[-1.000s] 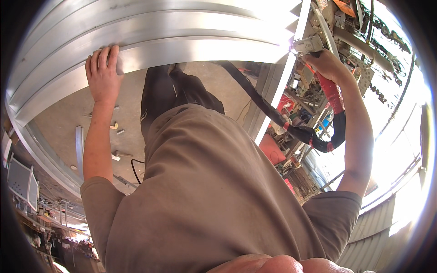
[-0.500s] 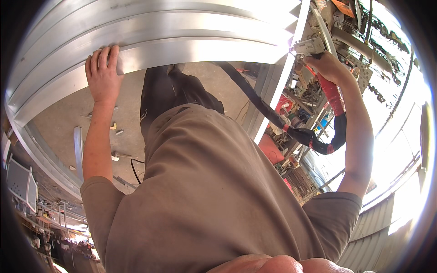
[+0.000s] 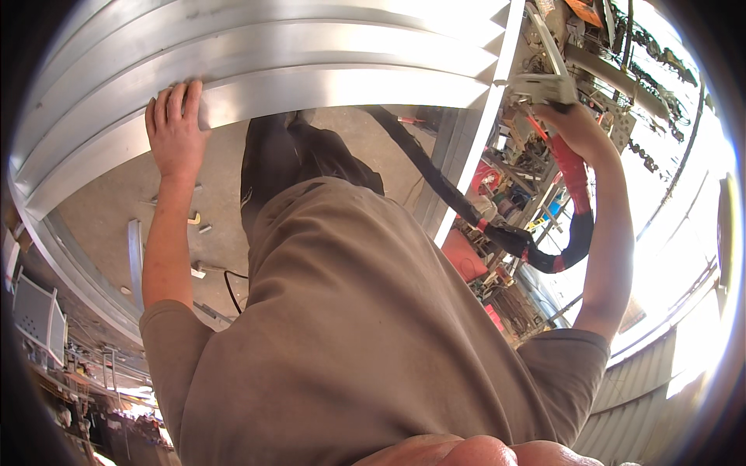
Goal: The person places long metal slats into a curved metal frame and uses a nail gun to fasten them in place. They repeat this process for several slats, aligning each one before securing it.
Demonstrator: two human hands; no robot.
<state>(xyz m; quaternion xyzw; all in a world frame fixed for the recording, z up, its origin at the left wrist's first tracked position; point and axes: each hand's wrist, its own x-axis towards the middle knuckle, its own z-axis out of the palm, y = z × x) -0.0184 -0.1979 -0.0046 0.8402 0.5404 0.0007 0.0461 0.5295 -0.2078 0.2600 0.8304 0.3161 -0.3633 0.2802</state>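
Tool is clamped in my right hand, the nearer one, long axis pointing 9 o'clock toward the rail. Left hand lies on the slat; I can't tell if it's gripping.

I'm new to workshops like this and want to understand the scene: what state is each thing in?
Left hand: open, resting on a slat.
Right hand: closed around the tool.
Tool: held; whether it is running can't be told.
Black hose: bent into a loop below the right hand.
Silver slats: lined up in a row, glaring toward the right.
Loose metal strip: lying on the floor.
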